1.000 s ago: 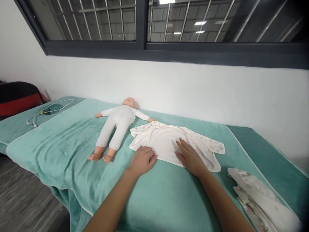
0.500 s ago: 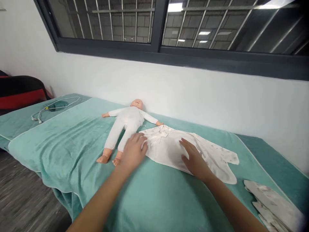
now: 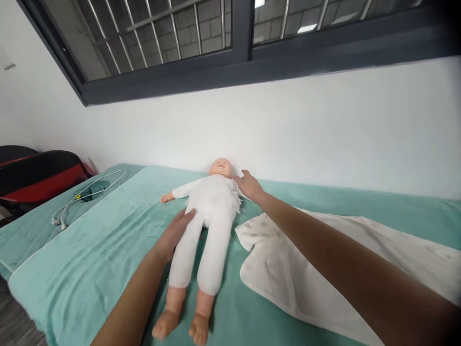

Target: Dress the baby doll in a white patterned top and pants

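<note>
A baby doll (image 3: 212, 199) with a white cloth body lies on its back, its head toward the wall and its bare feet toward me. My left hand (image 3: 177, 233) is at the doll's thigh on the left side, fingers extended; its thumb side shows and the rest is partly hidden. Near the doll's neck and shoulder on the right is my right hand (image 3: 248, 185), fingers apart, covering part of that arm. Beneath my right forearm a white baby shirt (image 3: 284, 269) with a small print lies spread out.
A green cover (image 3: 90, 264) lies over the bed. To the left, a white cable (image 3: 66, 206) rests near a hole in the bed. Behind stand the white wall (image 3: 324, 125) and a dark window frame (image 3: 162, 79). A black and red chair (image 3: 46, 175) is at far left.
Both hands have left the shirt and moved to the doll, the right one up by its shoulder, the left one to its thigh. The view has come closer and turned left.
</note>
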A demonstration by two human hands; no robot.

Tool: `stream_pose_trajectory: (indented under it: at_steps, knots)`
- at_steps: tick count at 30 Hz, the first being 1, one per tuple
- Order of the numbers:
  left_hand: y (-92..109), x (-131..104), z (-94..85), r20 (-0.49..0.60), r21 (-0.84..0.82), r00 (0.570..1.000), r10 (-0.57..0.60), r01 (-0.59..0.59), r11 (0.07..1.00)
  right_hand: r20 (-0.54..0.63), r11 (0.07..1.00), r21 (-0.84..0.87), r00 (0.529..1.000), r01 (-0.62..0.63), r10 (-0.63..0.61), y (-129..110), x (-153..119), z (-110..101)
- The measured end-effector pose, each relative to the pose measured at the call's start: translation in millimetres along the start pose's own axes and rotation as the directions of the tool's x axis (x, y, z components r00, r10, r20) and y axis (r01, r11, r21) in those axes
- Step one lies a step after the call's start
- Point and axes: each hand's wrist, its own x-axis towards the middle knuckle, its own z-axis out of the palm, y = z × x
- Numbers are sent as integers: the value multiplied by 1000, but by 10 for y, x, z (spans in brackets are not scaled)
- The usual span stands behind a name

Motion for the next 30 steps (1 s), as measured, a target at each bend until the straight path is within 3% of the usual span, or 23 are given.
stream_pose_trajectory:
  at_steps: [4, 7, 10, 14, 17, 21, 25, 27, 30]
  knots:
    - [-24, 85, 106, 37, -56, 999, -7, 9, 998, 115, 993, 45, 987, 108, -113, -173, 232, 106]
    - [30, 40, 213, -30, -79, 998, 52, -54, 995, 198, 969, 99, 950, 226, -242, -337, 222, 12]
    - [170, -103, 393, -44, -115, 997, 65, -70, 991, 240, 927, 151, 897, 343, -371, -458, 111, -287]
    - [389, -382, 860, 64, -218, 994, 85, -69, 974, 130, 946, 82, 938, 313, -321, -465, -211, -983]
    - [405, -626, 1393, 134, -273, 986, 98, -59, 960, 84, 959, 7, 956, 283, -282, -307, -628, -1597]
    - [193, -961, 2169, 221, -310, 975, 17, 54, 949, 70, 978, -130, 985, 165, -157, 136, -1280, -2244]
    - [-42, -1238, 2757, 307, -315, 952, -5, 106, 943, 22, 950, -305, 997, -63, 73, 651, -1750, -2563]
    - [-127, -1311, 2929, 324, -322, 946, 3, 108, 941, 25, 908, -404, 991, -113, 135, 831, -1868, -2643]
    - [-233, -1325, 3042, 311, -340, 950, 3, 108, 934, 32, 862, -493, 987, -121, 157, 926, -1923, -2719]
